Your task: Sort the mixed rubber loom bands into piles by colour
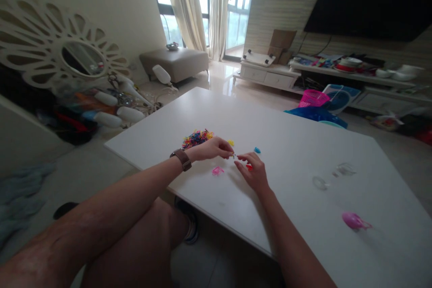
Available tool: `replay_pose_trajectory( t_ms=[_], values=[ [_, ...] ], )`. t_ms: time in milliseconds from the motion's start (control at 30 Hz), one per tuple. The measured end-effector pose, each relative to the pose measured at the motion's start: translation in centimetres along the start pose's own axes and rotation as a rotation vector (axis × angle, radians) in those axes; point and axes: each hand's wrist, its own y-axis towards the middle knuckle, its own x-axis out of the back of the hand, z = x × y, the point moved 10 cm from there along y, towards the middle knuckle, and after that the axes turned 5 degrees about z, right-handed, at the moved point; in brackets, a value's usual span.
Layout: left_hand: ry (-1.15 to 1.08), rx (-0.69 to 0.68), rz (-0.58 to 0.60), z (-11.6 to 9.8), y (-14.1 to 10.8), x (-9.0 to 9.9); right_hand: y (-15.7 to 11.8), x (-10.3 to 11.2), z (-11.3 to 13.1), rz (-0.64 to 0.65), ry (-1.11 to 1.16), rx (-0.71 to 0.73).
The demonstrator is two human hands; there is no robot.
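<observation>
My left hand [221, 147], with a brown-strapped watch [182, 159] on the wrist, pinches tiny dark and light bits [233, 156] that look like small rubber bands; exact shape and number are too small to tell. Facing it from the right, my right hand [255, 171] has its thumb and fingers apart. Behind my left wrist lies a heap of mixed-colour small rubber bands [195, 138]. Single-colour clusters surround the hands: pink bands [218, 171] nearer me, yellow bands [231, 142] behind, blue bands [257, 150] to the right. Red bands [249, 167] show partly behind my right fingers.
On the white table [297, 153], a clear plastic ring-like piece [320, 183], another clear piece [346, 169] and a pink rounded object [353, 220] lie to the right. My knee is below the front edge. Beyond stand a pink basket [313, 98] and a bench [175, 63].
</observation>
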Motion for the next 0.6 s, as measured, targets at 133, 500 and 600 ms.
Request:
replay_pose_trajectory(
  t_ms=[133,500,600],
  values=[
    [0.006,-0.016,0.046,-0.1,0.9,-1.4,0.0,0.2,0.0,-0.012,0.013,0.005],
    [-0.058,-0.008,0.035,-0.1,1.7,-2.1,-0.2,0.8,-1.1,-0.076,0.052,-0.061],
    [-0.069,-0.01,0.028,-0.1,1.7,-2.0,-0.2,0.9,-1.1,-0.089,0.071,-0.073]
  ],
)
